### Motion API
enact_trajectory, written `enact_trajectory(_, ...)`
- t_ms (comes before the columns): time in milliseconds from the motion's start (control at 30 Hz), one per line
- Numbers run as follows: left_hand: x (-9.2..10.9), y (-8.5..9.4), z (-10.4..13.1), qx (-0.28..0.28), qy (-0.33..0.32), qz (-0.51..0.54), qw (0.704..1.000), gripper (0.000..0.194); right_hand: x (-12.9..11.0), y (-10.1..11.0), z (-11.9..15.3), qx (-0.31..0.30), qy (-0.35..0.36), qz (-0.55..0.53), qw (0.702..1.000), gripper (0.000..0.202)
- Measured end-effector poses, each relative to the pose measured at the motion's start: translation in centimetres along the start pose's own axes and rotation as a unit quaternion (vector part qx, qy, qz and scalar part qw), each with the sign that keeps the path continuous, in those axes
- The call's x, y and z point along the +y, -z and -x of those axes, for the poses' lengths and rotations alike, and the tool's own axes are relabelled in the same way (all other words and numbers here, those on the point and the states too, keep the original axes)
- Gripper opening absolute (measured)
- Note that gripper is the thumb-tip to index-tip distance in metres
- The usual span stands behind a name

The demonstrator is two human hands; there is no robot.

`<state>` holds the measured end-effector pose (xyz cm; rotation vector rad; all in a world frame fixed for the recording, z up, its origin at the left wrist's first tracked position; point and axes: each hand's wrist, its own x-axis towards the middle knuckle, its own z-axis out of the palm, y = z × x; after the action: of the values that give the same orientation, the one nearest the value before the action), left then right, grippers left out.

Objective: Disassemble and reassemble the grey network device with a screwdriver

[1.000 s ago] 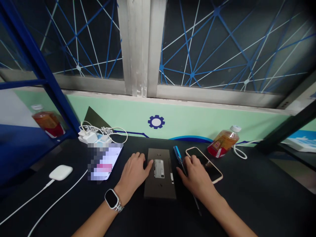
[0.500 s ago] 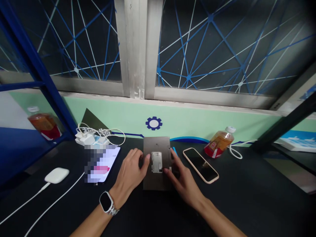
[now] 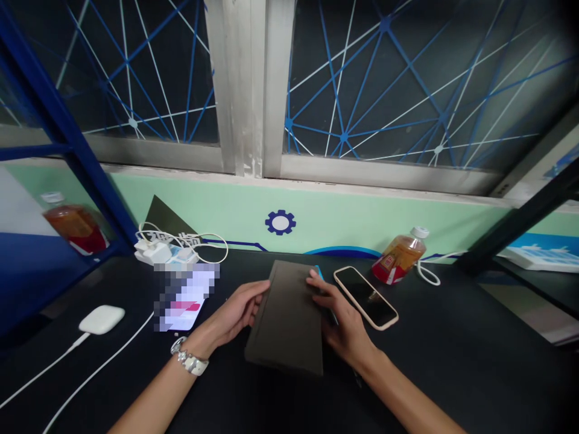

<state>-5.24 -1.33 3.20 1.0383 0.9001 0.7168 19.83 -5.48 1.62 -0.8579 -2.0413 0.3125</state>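
The flat dark-brown box point(image 3: 289, 325) sits between the two hands, over the near middle of the black desk point(image 3: 434, 367). Its long axis runs away from the person, the far end leaning slightly right; a plain face is turned upward, and the short near edge points back at the person (whether it touches the desk, I cannot tell).

The left hand point(image 3: 239, 310) lies along the left long side, fingers bent and close together. The right hand point(image 3: 341, 319) is at the right side, its upper fingers apart and one fingertip by the far corner. How firmly either hand clamps the box cannot be told, since both undersides are hidden.

A blue-handled screwdriver point(image 3: 319, 271) lies mostly covered beside the box. Right of it are a smartphone in a pale case point(image 3: 368, 299) and a bottle of amber drink point(image 3: 398, 259). To the left are a lit phone point(image 3: 192, 301), a power strip point(image 3: 168, 253) and a white earbud case point(image 3: 102, 319). Behind, a pale green wall point(image 3: 221, 205) with a gear emblem point(image 3: 280, 223) runs beneath line-patterned windows point(image 3: 375, 78).
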Motion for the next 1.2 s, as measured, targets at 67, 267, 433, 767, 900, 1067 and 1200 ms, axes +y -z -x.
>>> enact_trajectory(67, -0.1, -0.1, 0.1, -0.006, 0.011, 0.024, 1.0, 0.049, 0.1, -0.3, -0.2, 0.053, -0.048, 0.004, 0.997, 0.03)
enact_trajectory(267, -0.5, -0.1, -0.1, -0.02, -0.012, 0.023, 0.999, 0.061, 0.3, -0.1, -0.6, 0.071, -0.313, -0.195, 0.927, 0.034)
enact_trajectory(433, -0.7, 0.0, -0.2, -0.018, -0.031, 0.012, 0.999, 0.056, -0.3, 0.0, -0.5, -0.086, -0.381, -0.234, 0.89, 0.043)
enact_trajectory(767, 0.2, 0.9, 0.0, -0.021, -0.038, -0.002, 0.999, 0.045, -0.1, 1.6, -1.1, -0.025, -0.415, -0.246, 0.876, 0.044)
enact_trajectory(900, 0.4, 1.7, 0.0, 0.005, -0.03, -0.023, 0.999, 0.039, 0.3, 3.5, -1.7, 0.082, -0.398, -0.314, 0.858, 0.036)
enact_trajectory(1067, -0.3, 0.8, -0.4, 0.025, 0.004, -0.065, 0.998, 0.037, 0.6, 4.2, -1.9, 0.084, -0.384, -0.25, 0.885, 0.038)
enact_trajectory(1200, -0.9, 0.1, -1.0, 0.044, 0.013, -0.112, 0.993, 0.036, 0.0, 5.0, -3.9, -0.035, -0.279, -0.14, 0.949, 0.023)
